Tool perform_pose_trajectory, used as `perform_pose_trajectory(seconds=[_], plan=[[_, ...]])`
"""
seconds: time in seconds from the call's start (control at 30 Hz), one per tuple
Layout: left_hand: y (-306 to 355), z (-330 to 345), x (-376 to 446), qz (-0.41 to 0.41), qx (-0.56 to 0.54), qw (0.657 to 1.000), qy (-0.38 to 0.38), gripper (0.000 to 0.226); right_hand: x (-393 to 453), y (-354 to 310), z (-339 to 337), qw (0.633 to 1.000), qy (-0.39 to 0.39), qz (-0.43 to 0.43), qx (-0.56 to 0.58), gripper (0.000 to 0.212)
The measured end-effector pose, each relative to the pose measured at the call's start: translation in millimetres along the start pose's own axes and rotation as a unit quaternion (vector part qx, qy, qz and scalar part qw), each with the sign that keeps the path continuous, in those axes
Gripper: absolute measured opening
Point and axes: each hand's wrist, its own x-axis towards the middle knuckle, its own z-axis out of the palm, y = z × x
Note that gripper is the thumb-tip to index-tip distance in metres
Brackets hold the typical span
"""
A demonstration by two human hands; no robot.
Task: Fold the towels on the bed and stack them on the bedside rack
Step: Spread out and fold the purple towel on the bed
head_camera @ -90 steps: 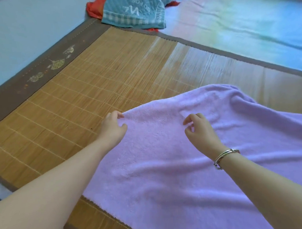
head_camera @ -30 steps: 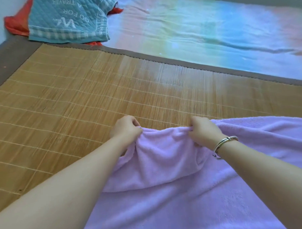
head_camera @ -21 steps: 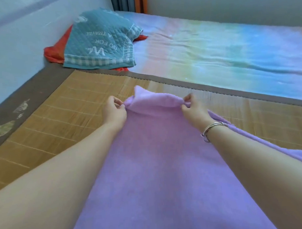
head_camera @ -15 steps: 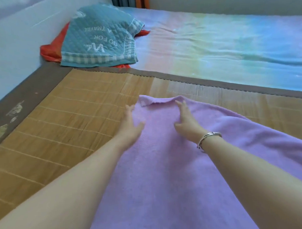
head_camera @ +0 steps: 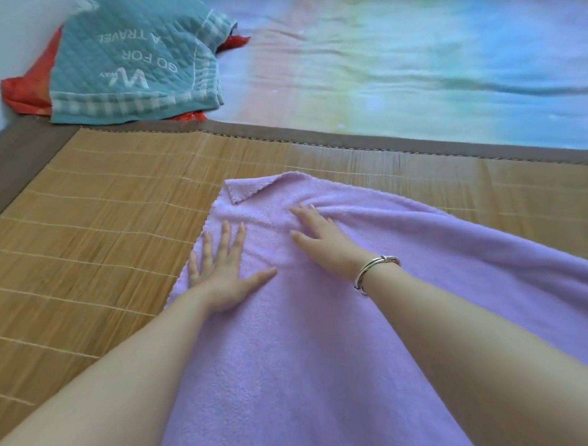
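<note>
Both hands lie flat, fingers straight, on the towel (head_camera: 324,355): left hand (head_camera: 218,275) at 9 o'clock of right hand (head_camera: 323,241), apart.

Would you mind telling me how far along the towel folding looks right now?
Done: the purple towel lies spread on the bamboo mat. In hand: the left hand and right hand press flat on it, near a far corner that is flipped over. Left: finishing the folds and stacking; the teal cloth lies unfolded, and no rack is in view.
</note>
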Motion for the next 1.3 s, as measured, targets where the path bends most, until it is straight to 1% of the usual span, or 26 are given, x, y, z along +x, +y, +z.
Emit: perform_pose_trajectory(seconds=[0.03, 0.07, 0.13, 0.2, 0.23, 0.27, 0.3, 0.33, 0.37, 0.43, 0.53, 0.6, 0.7, 0.8, 0.87, 0.93, 0.97, 1.0, 1.03, 1.07, 1.1, 1.13, 1.17, 1.2, 1.23, 1.3], plan=[[2, -2, 0, -0.009, 0.011, 1.000, -0.007, 0.102, -10, 2, -10, 0.997, 0.047, -0.001, 0.060, 0.047], [9, -4, -1, -0.017, 0.024, 0.999, -0.014, 0.102, -26, 10, -25, 0.990, 0.113, 0.003, 0.079, 0.040], [19, -14, -4, -0.045, 0.032, 0.998, -0.012, 0.100, -55, 29, -52, 0.974, 0.226, 0.010, 0.034, 0.032], [43, -21, -8, -0.043, 0.016, 0.998, 0.035, 0.086, -87, 62, -87, 0.955, 0.293, 0.025, -0.029, 0.029], [57, -21, -11, -0.015, 0.001, 0.997, 0.080, 0.075, -103, 81, -105, 0.946, 0.315, 0.043, -0.064, 0.028], [86, -16, -14, 0.044, -0.012, 0.991, 0.129, 0.066, -127, 104, -131, 0.933, 0.339, 0.072, -0.095, 0.027], [103, -12, -18, 0.099, -0.037, 0.981, 0.162, 0.058, -140, 120, -147, 0.923, 0.350, 0.099, -0.126, 0.027], [138, -1, -21, 0.161, -0.064, 0.969, 0.178, 0.049, -163, 141, -170, 0.911, 0.360, 0.134, -0.152, 0.027], [170, 10, -23, 0.210, -0.086, 0.957, 0.178, 0.042, -182, 158, -188, 0.902, 0.356, 0.165, -0.180, 0.028], [237, 35, -30, 0.284, -0.121, 0.939, 0.150, 0.035, -218, 193, -219, 0.891, 0.321, 0.229, -0.226, 0.029], [323, 68, -35, 0.338, -0.145, 0.925, 0.097, 0.027, -260, 232, -248, 0.895, 0.262, 0.280, -0.226, 0.029], [359, 85, -34, 0.325, -0.132, 0.932, 0.089, 0.023, -272, 244, -256, 0.905, 0.244, 0.272, -0.217, 0.032], [390, 95, -35, 0.276, -0.100, 0.952, 0.086, 0.018, -274, 251, -262, 0.909, 0.215, 0.269, -0.236, 0.035], [403, 93, -33, 0.230, -0.015, 0.972, 0.048, 0.017, -271, 252, -271, 0.907, 0.183, 0.262, -0.275, 0.017], [404, 83, -36, 0.219, 0.016, 0.975, 0.004, 0.018, -269, 249, -278, 0.904, 0.180, 0.269, -0.281, 0.011], [405, 72, -39, 0.222, 0.053, 0.973, -0.033, 0.019, -265, 245, -285, 0.904, 0.242, 0.280, -0.215, 0.014], [406, 67, -40, 0.227, 0.095, 0.969, -0.030, 0.016, -263, 244, -288, 0.904, 0.282, 0.279, -0.162, 0.017], [408, 63, -40, 0.229, 0.137, 0.964, 0.000, 0.012, -260, 242, -291, 0.906, 0.310, 0.267, -0.106, 0.019], [410, 59, -39, 0.222, 0.155, 0.961, 0.051, 0.009, -259, 241, -294, 0.915, 0.315, 0.249, -0.048, 0.024], [413, 56, -37, 0.206, 0.135, 0.964, 0.102, 0.011, -259, 240, -296, 0.926, 0.300, 0.229, 0.010, 0.033], [417, 53, -36, 0.182, 0.084, 0.971, 0.132, 0.019, -262, 239, -296, 0.936, 0.273, 0.214, 0.067, 0.046], [421, 51, -34, 0.159, 0.029, 0.977, 0.136, 0.029, -267, 237, -295, 0.942, 0.244, 0.202, 0.109, 0.059], [425, 51, -36, 0.144, -0.006, 0.983, 0.117, 0.040, -276, 238, -293, 0.946, 0.227, 0.194, 0.128, 0.068], [429, 54, -40, 0.136, -0.014, 0.987, 0.087, 0.050, -285, 238, -291, 0.949, 0.222, 0.184, 0.130, 0.071], [433, 59, -48, 0.138, -0.006, 0.988, 0.063, 0.057, -295, 240, -289, 0.950, 0.224, 0.179, 0.126, 0.071], [442, 70, -70, 0.172, 0.014, 0.984, 0.044, 0.062, -323, 245, -290, 0.946, 0.239, 0.182, 0.121, 0.065]])
